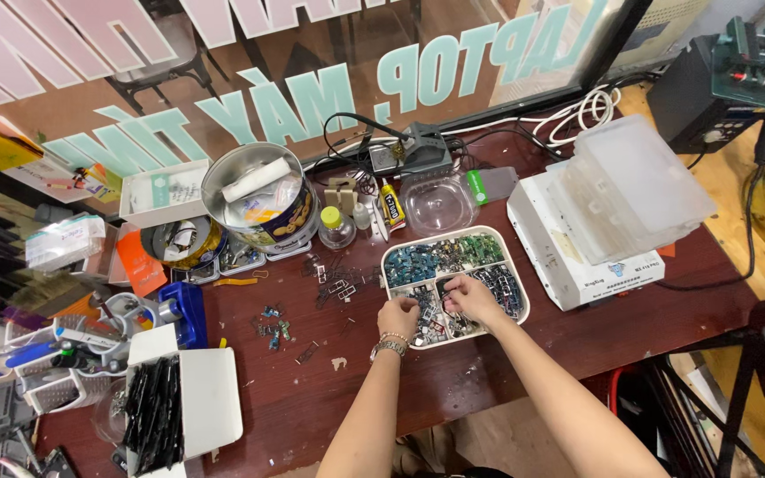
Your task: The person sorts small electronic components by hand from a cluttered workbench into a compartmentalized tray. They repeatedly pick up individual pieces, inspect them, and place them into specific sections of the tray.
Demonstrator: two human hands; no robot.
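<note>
Two hands, left (397, 316) and right (469, 297), are being kept pinching small parts in a divided tray (513, 265) on the cluttered reddish-brown table (453, 381).

The table (489, 363) is seen as dark red-brown wood with a worn, faintly glossy finish. The divided tray (515, 265) appears as smooth, matt white plastic, filled with small metal and green circuit parts. A shiny metal tin (254, 190) and a clear, glossy plastic lid (437, 204) are shown. A metal bracelet (389, 347) is worn.
</note>
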